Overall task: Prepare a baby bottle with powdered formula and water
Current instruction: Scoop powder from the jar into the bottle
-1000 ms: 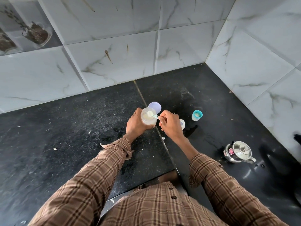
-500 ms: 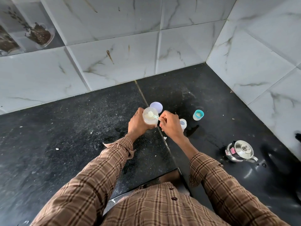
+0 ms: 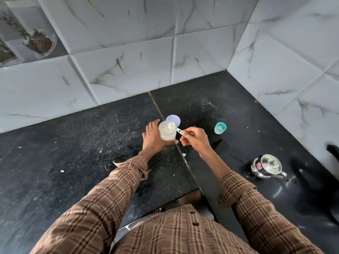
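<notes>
The right hand (image 3: 195, 139) pinches the thin green handle of a scoop (image 3: 173, 126), its round bowl heaped with pale powder just above the translucent powder tub (image 3: 167, 132). The left hand (image 3: 153, 138) lies flat-fingered against the tub's side, probably to steady it. Just beyond sits 1 round lid (image 3: 174, 119); well right of the fingers stands a teal-rimmed bottle (image 3: 220, 128).
</notes>
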